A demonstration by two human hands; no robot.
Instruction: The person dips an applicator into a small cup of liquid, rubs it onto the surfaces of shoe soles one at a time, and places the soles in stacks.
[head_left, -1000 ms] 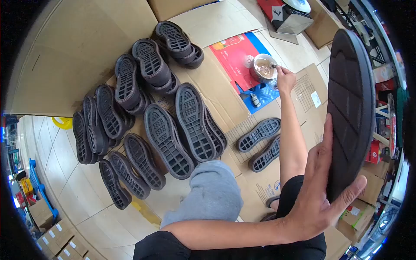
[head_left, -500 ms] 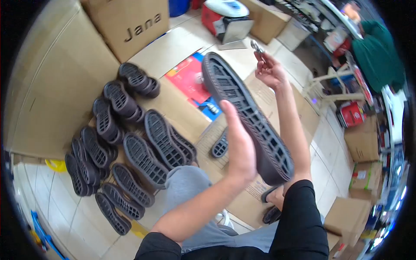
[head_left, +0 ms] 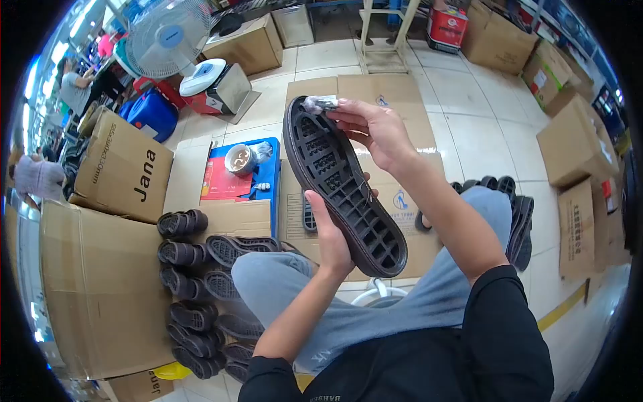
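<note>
My left hand (head_left: 331,238) is wrapped around the side of a dark brown shoe sole (head_left: 323,164), thumb along the near edge and fingertips showing at the far edge. The sole's gridded inner face is turned up and its toe end points away from me. In my right hand (head_left: 378,130) is a small metal clip (head_left: 327,102), pinched between the fingers. A whitish wad (head_left: 312,105) sits in the clip's end, at the rim of the toe. Whether the wad presses on the rim, I cannot tell.
Left of my knee stand rows of dark soles (head_left: 221,285), beside a large carton (head_left: 107,288). A blue tray (head_left: 271,175) carries a red sheet (head_left: 216,175) and a round tin (head_left: 238,159). More soles (head_left: 521,231) lie at the right. A fan (head_left: 171,37) stands behind.
My right hand has brought the clip from out beyond the sole to the toe rim. The view has swung round, and my left hand still holds the sole.
</note>
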